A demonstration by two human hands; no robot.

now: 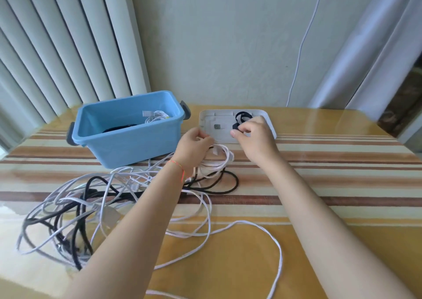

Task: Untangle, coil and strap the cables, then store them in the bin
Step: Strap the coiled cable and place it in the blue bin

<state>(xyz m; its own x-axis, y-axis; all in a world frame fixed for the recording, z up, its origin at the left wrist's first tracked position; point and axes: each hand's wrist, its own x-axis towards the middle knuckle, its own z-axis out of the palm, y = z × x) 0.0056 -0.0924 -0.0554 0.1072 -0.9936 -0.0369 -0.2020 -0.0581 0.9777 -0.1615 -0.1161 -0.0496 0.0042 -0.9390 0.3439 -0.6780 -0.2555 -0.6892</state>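
Holding a coil of flat white cable [217, 159] in the left hand [194, 148], fingers curled round the loops, just off the bench right in front of the white plastic lid [270, 125]. The loose end of that cable runs down past the wrist and trails in a big loop across the striped, glossy bench [342, 173] toward the near edge.

The right hand [253, 136] is over the lid, thumb and fingers pinching a small black strap [236, 126]. Another black strap loop [243, 115] lies on the lid just behind it, plus a small grey bit I can't make out.

The light blue plastic bin with dark grey handles [130, 139] sits to the left of the lid, and there's already a white coiled cable [156, 117] and something black [118, 128] inside it.

Down at the near left is a tangled heap of white and black cables [68, 209], with one black cable [228, 184] looping out under the left wrist. A thin red thread bracelet [179, 165] is on that wrist.
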